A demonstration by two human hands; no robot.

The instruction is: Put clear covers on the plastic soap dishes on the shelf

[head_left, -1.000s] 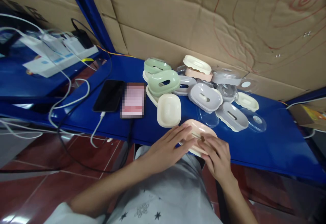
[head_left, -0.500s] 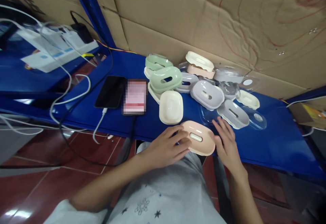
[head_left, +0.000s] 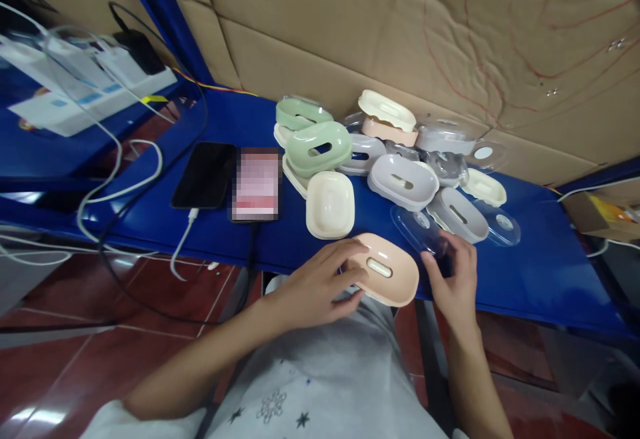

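Observation:
A pink soap dish point(head_left: 387, 278) with a slot in its middle lies at the near edge of the blue table point(head_left: 540, 272). My left hand point(head_left: 320, 286) grips its left end, fingers curled over the rim. My right hand point(head_left: 450, 276) is just right of the dish, thumb and fingers closed on a clear plastic lid point(head_left: 423, 236) that tilts up from the table. Behind them lies a heap of soap dishes: a cream one point(head_left: 330, 204), green ones point(head_left: 317, 149), grey ones point(head_left: 403, 181) and more clear lids.
Two phones lie left of the heap, a black one point(head_left: 204, 175) on a white cable and another point(head_left: 255, 184) beside it. Power strips and cables point(head_left: 90, 86) crowd the far left. A cardboard wall point(head_left: 400, 32) backs the table. Red floor tiles lie below.
My right hand left the pink dish, reached right and took hold of a clear lid. My left hand stays on the dish, which has slid slightly toward me.

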